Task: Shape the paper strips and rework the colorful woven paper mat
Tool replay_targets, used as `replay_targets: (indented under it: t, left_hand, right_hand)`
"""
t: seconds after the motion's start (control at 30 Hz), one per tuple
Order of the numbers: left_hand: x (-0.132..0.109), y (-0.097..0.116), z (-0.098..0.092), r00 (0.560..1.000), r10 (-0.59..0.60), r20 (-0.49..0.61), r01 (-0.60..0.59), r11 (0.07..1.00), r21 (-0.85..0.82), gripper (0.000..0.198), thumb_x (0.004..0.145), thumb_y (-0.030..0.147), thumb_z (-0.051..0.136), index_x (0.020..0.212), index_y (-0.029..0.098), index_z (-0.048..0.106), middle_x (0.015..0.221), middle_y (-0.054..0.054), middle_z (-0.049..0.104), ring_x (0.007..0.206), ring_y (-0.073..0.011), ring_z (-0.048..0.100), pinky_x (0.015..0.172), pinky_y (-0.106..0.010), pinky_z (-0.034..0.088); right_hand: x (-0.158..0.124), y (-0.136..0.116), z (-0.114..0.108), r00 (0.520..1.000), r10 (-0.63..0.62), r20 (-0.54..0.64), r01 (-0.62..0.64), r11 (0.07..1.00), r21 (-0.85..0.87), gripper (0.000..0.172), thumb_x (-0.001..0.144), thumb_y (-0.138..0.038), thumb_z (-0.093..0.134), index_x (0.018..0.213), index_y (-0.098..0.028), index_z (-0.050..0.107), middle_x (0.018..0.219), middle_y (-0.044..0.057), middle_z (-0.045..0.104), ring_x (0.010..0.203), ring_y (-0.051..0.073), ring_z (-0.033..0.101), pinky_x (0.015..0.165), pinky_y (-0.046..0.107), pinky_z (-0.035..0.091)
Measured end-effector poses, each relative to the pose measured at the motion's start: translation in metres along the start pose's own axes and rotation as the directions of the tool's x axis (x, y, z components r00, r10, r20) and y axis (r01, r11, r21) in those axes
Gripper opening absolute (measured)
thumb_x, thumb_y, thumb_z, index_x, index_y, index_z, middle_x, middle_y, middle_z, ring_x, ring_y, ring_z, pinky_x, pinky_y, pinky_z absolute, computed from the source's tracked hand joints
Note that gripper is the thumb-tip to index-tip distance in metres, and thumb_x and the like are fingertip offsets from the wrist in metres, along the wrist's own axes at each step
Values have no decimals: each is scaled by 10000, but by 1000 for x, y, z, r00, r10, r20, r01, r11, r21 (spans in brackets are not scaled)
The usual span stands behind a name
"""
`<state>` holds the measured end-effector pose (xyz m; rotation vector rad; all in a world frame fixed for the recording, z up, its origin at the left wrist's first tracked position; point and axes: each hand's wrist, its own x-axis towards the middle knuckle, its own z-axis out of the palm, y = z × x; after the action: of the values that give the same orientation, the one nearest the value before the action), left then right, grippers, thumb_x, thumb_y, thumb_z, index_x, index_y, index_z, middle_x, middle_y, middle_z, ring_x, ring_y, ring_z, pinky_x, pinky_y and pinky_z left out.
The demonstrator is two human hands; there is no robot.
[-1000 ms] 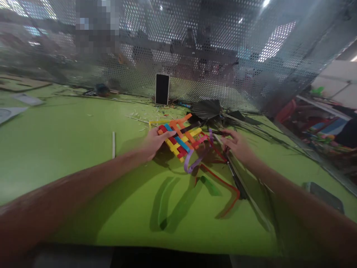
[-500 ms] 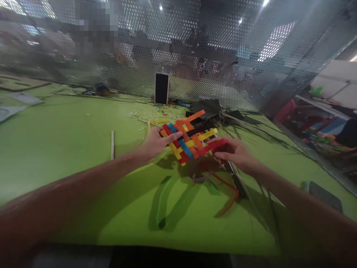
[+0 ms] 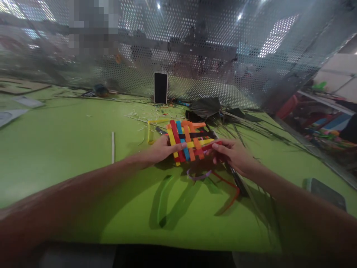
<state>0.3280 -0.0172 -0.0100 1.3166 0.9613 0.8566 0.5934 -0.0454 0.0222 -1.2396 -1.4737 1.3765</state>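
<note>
Between my hands, above the green table, is a small woven piece (image 3: 182, 136) of flat red, blue, yellow, orange and black strips. My left hand (image 3: 164, 149) grips its left side, thumb lying across the front and fingers behind. On the right, my right hand (image 3: 230, 152) pinches the free end of a red strip (image 3: 208, 146) that sticks out of the weave. Below the piece lie a curled lilac strip (image 3: 199, 177), a bent orange-red strip (image 3: 235, 195) and a folded green strip (image 3: 161, 203). A bent yellow strip (image 3: 150, 132) lies behind my left hand.
A phone-like device (image 3: 161, 88) stands upright at the back against a perforated metal screen (image 3: 195, 48). Black sheets and thin sticks (image 3: 208, 107) lie at the back right. A pale stick (image 3: 113, 147) rests at left, and a dark flat object (image 3: 326, 193) at right.
The woven piece has turned so that its left-hand strips stand more upright. My right thumb has closed onto the red strip's end, where the fingers were looser before.
</note>
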Motion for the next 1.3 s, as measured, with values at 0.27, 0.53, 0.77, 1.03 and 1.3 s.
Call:
replay_targets:
  t: [0.27,0.53,0.77,1.03,1.3]
  left_hand:
    - [7,-2,-1,994,105,-33,-100,985,141,369,696,426,880,926,163,761,851,-83,787,601,-185,699,559,-305,613]
    - [6,-3,1,994,98,-49,-92,989,112,377,696,405,889,949,164,746,829,-74,780,553,-161,677,520,-278,596]
    - [3,-7,-1,996,87,36,-89,994,59,378,744,485,836,882,150,730,745,-73,751,522,-149,656,518,-276,586]
    - [3,-4,-4,995,88,52,-85,995,-45,463,628,436,920,976,174,763,1017,-98,789,889,-255,752,824,-390,634]
    - [-2,-2,-3,984,80,159,-67,994,-88,506,635,383,927,1057,178,738,1034,-107,787,987,-290,749,867,-411,631]
  right_hand:
    - [6,5,-6,994,31,-101,-27,999,41,293,726,-445,841,761,-175,731,704,60,731,459,107,553,427,240,421]
    - [6,4,-4,993,46,-111,-39,997,65,263,751,-416,819,677,-194,698,677,60,700,452,107,519,402,253,394]
    - [9,6,-7,989,84,-121,-76,995,68,235,762,-389,802,712,-195,680,661,42,673,436,97,495,362,241,318]
    - [12,9,-7,986,120,-113,-114,992,56,294,784,-456,793,788,-201,648,601,3,619,423,92,484,373,233,347]
    - [13,11,-8,994,87,-63,-85,996,26,369,763,-531,798,789,-204,630,635,0,645,469,97,517,416,219,388]
